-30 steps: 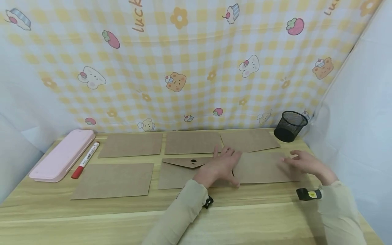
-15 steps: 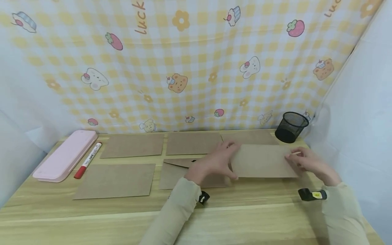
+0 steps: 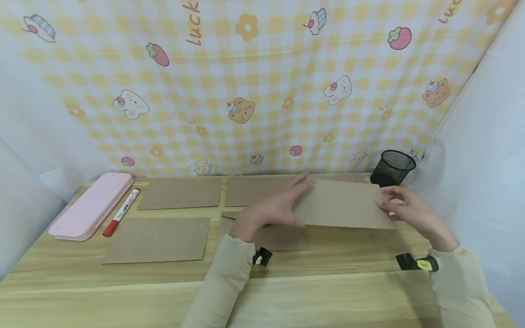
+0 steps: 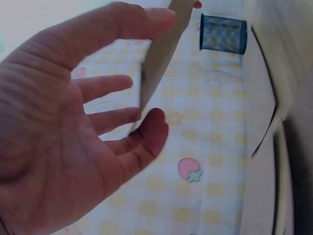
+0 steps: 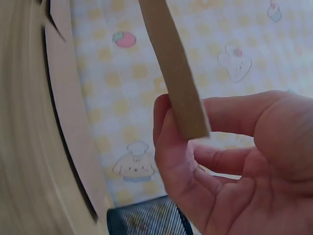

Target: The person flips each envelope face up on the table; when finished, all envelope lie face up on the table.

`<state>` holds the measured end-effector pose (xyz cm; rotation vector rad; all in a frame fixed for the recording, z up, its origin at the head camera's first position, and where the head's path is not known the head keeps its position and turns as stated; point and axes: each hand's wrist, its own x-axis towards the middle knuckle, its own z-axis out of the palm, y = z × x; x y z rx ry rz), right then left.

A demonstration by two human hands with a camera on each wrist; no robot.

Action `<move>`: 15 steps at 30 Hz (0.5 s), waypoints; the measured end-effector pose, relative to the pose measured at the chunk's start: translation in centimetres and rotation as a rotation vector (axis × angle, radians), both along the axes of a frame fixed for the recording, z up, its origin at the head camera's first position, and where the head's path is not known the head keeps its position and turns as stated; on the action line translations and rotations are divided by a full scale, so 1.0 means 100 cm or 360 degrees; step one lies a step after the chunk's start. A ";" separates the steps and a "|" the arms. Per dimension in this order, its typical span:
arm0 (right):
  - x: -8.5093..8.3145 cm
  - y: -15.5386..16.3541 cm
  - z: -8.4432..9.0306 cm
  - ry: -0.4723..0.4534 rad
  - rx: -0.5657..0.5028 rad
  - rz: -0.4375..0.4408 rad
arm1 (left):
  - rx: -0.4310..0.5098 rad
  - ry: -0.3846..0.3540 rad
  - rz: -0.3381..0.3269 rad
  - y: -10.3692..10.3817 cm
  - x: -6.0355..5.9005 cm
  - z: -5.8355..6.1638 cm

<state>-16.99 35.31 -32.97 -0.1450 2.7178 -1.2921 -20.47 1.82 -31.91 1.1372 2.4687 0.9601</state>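
Observation:
A brown kraft envelope [image 3: 344, 205] is raised off the table, tilted, with its plain face showing. My left hand [image 3: 272, 209] spans its left short edge, thumb at the lower corner and fingers at the upper. In the left wrist view, that envelope [image 4: 166, 49] stands between the thumb and fingertips. At the other end, my right hand [image 3: 408, 209] pinches the right edge; the right wrist view shows the envelope [image 5: 178, 83] nearly edge-on between thumb and fingers. Below my left hand lies a flapped envelope [image 3: 283, 239], partly hidden by the hand.
Further envelopes lie flat: one at back left [image 3: 180, 193], a back-middle one [image 3: 254, 189], a front-left one [image 3: 160, 241], and another mostly hidden behind the held envelope. A black mesh pen holder [image 3: 391, 168] stands back right. A pink pencil case [image 3: 92, 207] and red-capped marker [image 3: 121, 212] lie left.
The envelope lay on the table at front right; both hands have lifted it and moved it back and slightly left. My right hand has closed on its right edge.

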 end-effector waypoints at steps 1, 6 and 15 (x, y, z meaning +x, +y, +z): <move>0.001 -0.002 0.001 0.0008 -0.0017 0.0001 | 0.0001 0.0007 0.0000 -0.002 0.000 0.001; 0.004 -0.007 0.005 0.0053 -0.0203 0.0051 | 0.0076 -0.0001 -0.0029 -0.019 -0.001 0.005; 0.016 -0.026 0.026 0.0489 -0.0848 0.0362 | 0.0339 0.0006 0.0061 -0.063 -0.008 0.018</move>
